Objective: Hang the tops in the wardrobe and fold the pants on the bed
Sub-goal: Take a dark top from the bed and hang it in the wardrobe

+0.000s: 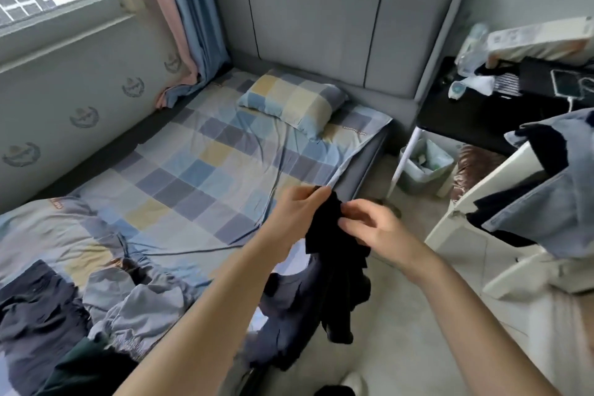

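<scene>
Both hands meet over the near right edge of the bed with the blue, yellow and grey checked sheet [199,151], and between them hangs a black soft-fabric garment [337,267]. The left hand [299,212] pinches its top edge from the bed side; the right hand [369,228] has its fingers closed on the same bunched edge from the room side, so the two grips sit just beside each other. From there the cloth falls straight down below the hands — its long axis is vertical, its lower end dangling above the pale floor beside the mattress. Whether it is a top or pants cannot be told while it is bunched like this.

The flat, open part of the sheet lies ahead and to the left of the hands, so the left hand is the nearer one for laying the piece out there. A dark navy garment [283,315] droops over the bed's edge just behind the black one, and a pale grey-blue garment with a gathered waistband [135,309] lies crumpled on the mattress further left.

Writing: a small orange tag [56,202] on the quilt and a line of print on the sheet's top hem [355,131] — both too small to read.
</scene>
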A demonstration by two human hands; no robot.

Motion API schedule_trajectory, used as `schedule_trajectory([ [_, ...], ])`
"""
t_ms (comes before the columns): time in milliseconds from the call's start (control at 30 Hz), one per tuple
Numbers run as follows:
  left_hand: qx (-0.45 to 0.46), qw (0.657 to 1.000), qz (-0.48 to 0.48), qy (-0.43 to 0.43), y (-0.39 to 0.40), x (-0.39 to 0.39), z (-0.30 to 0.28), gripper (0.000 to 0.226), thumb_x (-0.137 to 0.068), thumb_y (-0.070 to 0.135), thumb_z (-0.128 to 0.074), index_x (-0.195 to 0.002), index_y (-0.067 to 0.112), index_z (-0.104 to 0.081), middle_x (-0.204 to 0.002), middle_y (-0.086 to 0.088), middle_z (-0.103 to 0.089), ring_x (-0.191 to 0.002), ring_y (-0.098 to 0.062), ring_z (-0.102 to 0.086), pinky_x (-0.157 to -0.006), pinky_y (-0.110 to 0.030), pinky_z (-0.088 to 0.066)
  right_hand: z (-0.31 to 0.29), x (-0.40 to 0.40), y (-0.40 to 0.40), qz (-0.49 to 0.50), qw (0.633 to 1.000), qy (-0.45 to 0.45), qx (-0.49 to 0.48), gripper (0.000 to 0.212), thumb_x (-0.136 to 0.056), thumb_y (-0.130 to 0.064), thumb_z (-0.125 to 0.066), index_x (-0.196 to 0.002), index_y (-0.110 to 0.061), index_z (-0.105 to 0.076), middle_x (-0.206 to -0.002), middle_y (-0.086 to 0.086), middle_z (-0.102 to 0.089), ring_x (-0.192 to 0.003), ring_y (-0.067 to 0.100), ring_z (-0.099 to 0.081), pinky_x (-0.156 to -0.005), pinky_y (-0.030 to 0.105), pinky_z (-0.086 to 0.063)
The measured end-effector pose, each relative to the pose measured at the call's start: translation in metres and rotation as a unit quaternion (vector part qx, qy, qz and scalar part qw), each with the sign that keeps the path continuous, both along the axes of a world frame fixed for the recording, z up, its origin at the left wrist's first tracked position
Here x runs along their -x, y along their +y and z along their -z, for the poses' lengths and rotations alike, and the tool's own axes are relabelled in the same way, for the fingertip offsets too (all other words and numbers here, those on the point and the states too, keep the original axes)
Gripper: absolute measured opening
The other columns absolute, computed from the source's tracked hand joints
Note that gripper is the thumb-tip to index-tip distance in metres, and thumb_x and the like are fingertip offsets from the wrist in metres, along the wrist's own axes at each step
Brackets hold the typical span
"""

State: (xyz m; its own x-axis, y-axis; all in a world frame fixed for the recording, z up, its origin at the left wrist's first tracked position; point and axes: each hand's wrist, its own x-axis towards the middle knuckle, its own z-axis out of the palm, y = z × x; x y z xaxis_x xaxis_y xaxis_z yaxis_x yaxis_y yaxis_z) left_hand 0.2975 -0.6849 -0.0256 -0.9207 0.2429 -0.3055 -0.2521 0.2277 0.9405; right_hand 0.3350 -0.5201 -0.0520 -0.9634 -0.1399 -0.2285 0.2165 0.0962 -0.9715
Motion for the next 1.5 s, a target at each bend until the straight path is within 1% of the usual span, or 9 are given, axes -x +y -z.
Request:
schedule_trajectory([
  [200, 0.083, 0.992, 0.082, 0.054, 0.070, 0.011, 0.000, 0.047, -0.085, 0.050, -0.061, -0.081, 0.004, -0.069, -0.061, 0.001, -0.055, -0.053, -0.012, -0.052, -0.051, -0.024, -0.039, -0.001, -0.016, 0.064, 0.046, 0.985, 0.096, -0.137, 0.004, -0.092, -0.015, -0.060, -0.088, -0.016, -0.061, -0.079, -0.004, -0.065, -0.079, 0.010, -0.061, -0.077, 0.030, -0.048],
  [367, 0.076, 0.976, 0.193, 0.067, 0.096, 0.016, -0.002, 0.051, -0.071, 0.065, -0.066, -0.085, 0.016, -0.070, -0.067, 0.006, -0.063, -0.059, -0.006, -0.060, -0.055, -0.016, -0.042, -0.011, -0.033, 0.137, 0.173, 0.960, 0.136, -0.174, 0.018, -0.095, -0.023, -0.055, -0.080, -0.017, -0.064, -0.072, 0.001, -0.063, -0.068, 0.003, -0.056, -0.063, 0.010, -0.042],
  [500, 0.221, 0.911, 0.331, 0.109, 0.118, 0.026, 0.000, 0.035, -0.055, 0.060, -0.078, -0.085, 0.047, -0.065, -0.083, 0.021, -0.068, -0.075, 0.000, -0.066, -0.064, -0.013, -0.045, -0.023, -0.044, 0.183, 0.233, 0.942, 0.158, -0.184, 0.023, -0.094, -0.025, -0.057, -0.072, -0.022, -0.064, -0.058, -0.008, -0.053, -0.056, 0.000, -0.046, -0.054, 0.009, -0.037],
  [633, 0.340, 0.846, 0.351, 0.214, 0.149, 0.041, 0.017, 0.016, -0.075, 0.032, -0.079, -0.080, 0.030, -0.064, -0.073, 0.011, -0.059, -0.068, -0.007, -0.055, -0.054, -0.012, -0.036, -0.030, -0.054, 0.211, 0.267, 0.924, 0.163, -0.218, 0.018, -0.091, -0.022, -0.061, -0.076, -0.017, -0.069, -0.062, -0.009, -0.062, -0.058, -0.003, -0.052, -0.059, 0.009, -0.039],
  [900, 0.224, 0.885, 0.353, 0.207, 0.218, 0.089, 0.011, 0.036, -0.091, 0.031, -0.066, -0.057, 0.025, -0.056, -0.045, 0.009, -0.045, -0.040, -0.005, -0.042, -0.046, -0.020, -0.035, -0.057, -0.088, 0.292, 0.270, 0.854, 0.112, -0.431, 0.031, -0.091, -0.033, -0.061, -0.068, -0.012, -0.059, -0.057, 0.002, -0.055, -0.060, 0.021, -0.049, -0.062, 0.035, -0.042],
  [1000, 0.206, 0.868, 0.369, 0.262, 0.253, 0.099, 0.003, 0.034, -0.093, 0.034, -0.063, -0.059, 0.031, -0.057, -0.054, 0.014, -0.055, -0.049, -0.002, -0.050, -0.051, -0.018, -0.036, -0.068, -0.092, 0.318, 0.262, 0.822, 0.091, -0.498, 0.041, -0.094, -0.035, -0.056, -0.066, -0.005, -0.050, -0.050, -0.002, -0.037, -0.050, 0.012, -0.034, -0.052, 0.026, -0.030],
  [1167, 0.171, 0.860, 0.386, 0.288, 0.314, 0.118, -0.016, 0.024, -0.090, 0.036, -0.066, -0.067, 0.033, -0.063, -0.058, 0.017, -0.057, -0.053, 0.001, -0.051, -0.052, -0.015, -0.036, -0.088, -0.082, 0.360, 0.341, 0.840, 0.092, -0.411, 0.031, -0.093, -0.036, -0.055, -0.070, -0.016, -0.056, -0.051, -0.006, -0.043, -0.047, 0.005, -0.038, -0.048, 0.015, -0.032],
  [1333, 0.224, 0.787, 0.508, 0.268, 0.364, 0.131, -0.042, 0.030, -0.091, 0.043, -0.064, -0.087, 0.013, -0.068, -0.076, -0.003, -0.064, -0.069, -0.015, -0.058, -0.072, -0.037, -0.048, -0.099, -0.088, 0.413, 0.448, 0.733, 0.088, -0.503, 0.022, -0.089, -0.034, -0.062, -0.073, -0.019, -0.061, -0.066, 0.000, -0.064, -0.066, 0.018, -0.059, -0.066, 0.033, -0.048],
  [1500, 0.023, 0.823, 0.513, 0.243, 0.426, 0.103, -0.082, 0.010, -0.089, 0.022, -0.069, -0.091, 0.022, -0.060, -0.078, -0.012, -0.064, -0.064, -0.025, -0.059, -0.062, -0.033, -0.052, -0.097, -0.101, 0.422, 0.442, 0.670, 0.015, -0.596, 0.017, -0.092, -0.023, -0.058, -0.080, -0.015, -0.066, -0.070, 0.000, -0.064, -0.069, 0.023, -0.058, -0.067, 0.045, -0.051],
])
